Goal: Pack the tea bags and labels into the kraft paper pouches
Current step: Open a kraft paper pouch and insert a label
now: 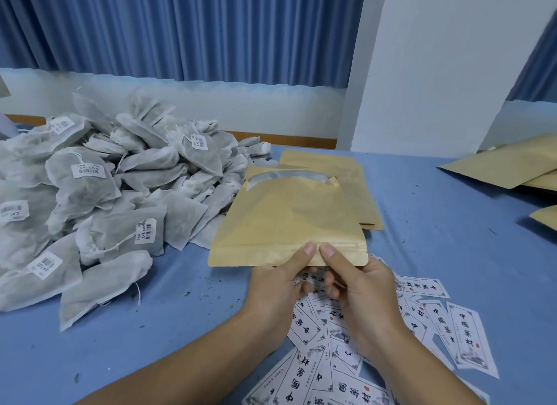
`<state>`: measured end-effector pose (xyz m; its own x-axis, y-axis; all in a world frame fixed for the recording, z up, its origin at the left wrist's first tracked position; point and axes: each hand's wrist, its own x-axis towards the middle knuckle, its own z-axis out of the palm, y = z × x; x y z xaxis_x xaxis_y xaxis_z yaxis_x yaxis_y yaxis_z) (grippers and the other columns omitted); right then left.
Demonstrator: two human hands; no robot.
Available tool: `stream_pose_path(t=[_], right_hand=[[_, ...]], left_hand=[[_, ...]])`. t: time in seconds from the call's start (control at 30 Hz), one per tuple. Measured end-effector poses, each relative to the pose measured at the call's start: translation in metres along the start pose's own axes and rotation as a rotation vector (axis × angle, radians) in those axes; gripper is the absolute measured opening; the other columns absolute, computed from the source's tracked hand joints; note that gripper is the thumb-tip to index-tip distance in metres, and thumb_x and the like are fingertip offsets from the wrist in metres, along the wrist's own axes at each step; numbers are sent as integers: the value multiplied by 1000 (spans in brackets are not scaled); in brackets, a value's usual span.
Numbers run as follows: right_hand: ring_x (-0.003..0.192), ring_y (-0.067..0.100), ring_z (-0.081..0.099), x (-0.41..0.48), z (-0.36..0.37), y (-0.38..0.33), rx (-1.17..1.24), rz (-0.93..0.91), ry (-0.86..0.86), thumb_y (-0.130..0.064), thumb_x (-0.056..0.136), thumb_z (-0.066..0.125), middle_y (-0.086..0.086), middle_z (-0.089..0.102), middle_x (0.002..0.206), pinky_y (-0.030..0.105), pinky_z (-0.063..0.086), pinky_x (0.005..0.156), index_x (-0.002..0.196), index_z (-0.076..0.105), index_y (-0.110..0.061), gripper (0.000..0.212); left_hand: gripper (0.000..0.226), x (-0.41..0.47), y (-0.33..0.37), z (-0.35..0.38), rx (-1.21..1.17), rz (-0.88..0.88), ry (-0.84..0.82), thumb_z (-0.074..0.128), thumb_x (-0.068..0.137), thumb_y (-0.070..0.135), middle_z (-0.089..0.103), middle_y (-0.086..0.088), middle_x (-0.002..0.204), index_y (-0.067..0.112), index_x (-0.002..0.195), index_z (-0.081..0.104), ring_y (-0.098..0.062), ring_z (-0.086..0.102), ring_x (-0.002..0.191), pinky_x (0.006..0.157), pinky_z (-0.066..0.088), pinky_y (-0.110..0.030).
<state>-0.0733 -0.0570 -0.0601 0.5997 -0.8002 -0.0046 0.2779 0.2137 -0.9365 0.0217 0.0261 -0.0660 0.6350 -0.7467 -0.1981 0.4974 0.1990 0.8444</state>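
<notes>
- Labels (340, 371): a loose spread lies on the counter (437, 223) nearest the person, partly under both hands. None appears to be in a pouch yet.
- Left hand (277, 287): pinches the near edge of the pouch (286, 220), thumb on top and fingers (303, 287) curled beneath.
- Right hand (358, 287): grips the same edge just beside the left, with the two thumbs almost touching.
- Pouch: held just above the counter, sealing strip toward the person and window end pointing away. It looks flat, so it is probably unfilled. The step in hand appears to be parting the mouth.
- Tea bags (90, 193): a large heap lies to the left, reaching to just beside the pouch. None is in either hand.
- Spare pouches (361, 199): a flat stack lies directly behind the held pouch.
- Far pouches (506, 163): several more lie at the right edge. Whether these are filled cannot be told.
- Status: packing is at an early stage, with most stock unpacked.
</notes>
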Motion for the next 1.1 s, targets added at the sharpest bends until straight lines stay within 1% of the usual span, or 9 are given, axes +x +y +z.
stream_pose_path(t=[0.07, 0.23, 0.37, 0.5, 0.67, 0.77, 0.83, 0.97, 1.1], right_hand=[[47, 17, 42, -1, 3, 1, -12, 0, -12, -25, 80, 82, 10, 54, 58, 24, 39, 45, 77, 72, -5, 22], [48, 17, 43, -1, 2, -1, 19, -27, 42, -20, 82, 81, 10, 54, 58, 25, 40, 46, 81, 71, 1, 23], [48, 16, 44, -1, 3, 0, 41, -18, 43, -18, 84, 78, 9, 54, 58, 24, 41, 46, 84, 72, 0, 20], [50, 17, 46, -2, 4, 1, 0, -30, 52, -15, 87, 75, 9, 54, 59, 26, 43, 51, 75, 70, -7, 15], [49, 17, 46, -2, 5, 1, 22, -20, 37, -14, 88, 74, 10, 55, 59, 27, 43, 51, 78, 72, -5, 14], [49, 16, 46, -3, 7, 1, 71, 0, 31, -15, 88, 74, 10, 55, 59, 25, 42, 49, 75, 74, -10, 14], [50, 15, 46, -3, 7, 0, 82, 7, 20, -16, 87, 75, 9, 55, 60, 24, 43, 49, 77, 74, -9, 12], [53, 13, 47, -1, 3, -5, 101, -13, 5, -16, 86, 75, 7, 57, 64, 22, 44, 50, 85, 74, -9, 7], [60, 12, 53, 0, 0, -8, 154, -17, -67, -12, 87, 73, 8, 61, 74, 22, 45, 52, 97, 72, -5, 13]], left_hand=[[40, -1, 0, 1, 13, 8, -6, 81, 81, 37, 65, -19, 79, -2, 86, 75, -27, 50, 73, 73, 42, -34], [23, -1, 0, 3, 3, 57, 38, 82, 79, 27, 69, -9, 79, 7, 88, 73, -16, 61, 70, 57, 45, -25], [24, -3, 1, 5, 28, 44, 37, 80, 81, 25, 69, -9, 82, 6, 93, 72, -16, 61, 71, 61, 44, -26], [28, -3, 4, 5, 62, -25, 41, 80, 81, 28, 67, -14, 80, 2, 86, 70, -21, 50, 66, 71, 41, -33], [33, -1, 6, 3, 67, -4, 26, 79, 83, 27, 66, -17, 77, -3, 89, 68, -22, 47, 59, 62, 36, -33], [26, 0, 5, 3, 56, 44, 19, 80, 82, 26, 67, -17, 77, 2, 84, 70, -20, 53, 56, 58, 37, -32], [22, 0, 4, 3, 46, 44, 18, 82, 81, 27, 68, -16, 76, 7, 79, 72, -22, 55, 61, 59, 37, -31], [17, 0, 5, 0, 1, 70, 13, 85, 74, 27, 69, -10, 83, 15, 82, 77, -22, 52, 73, 61, 40, -29], [32, 0, 10, -1, -2, 146, -54, 83, 74, 26, 71, -9, 93, 8, 99, 75, -18, 56, 73, 63, 42, -29]])
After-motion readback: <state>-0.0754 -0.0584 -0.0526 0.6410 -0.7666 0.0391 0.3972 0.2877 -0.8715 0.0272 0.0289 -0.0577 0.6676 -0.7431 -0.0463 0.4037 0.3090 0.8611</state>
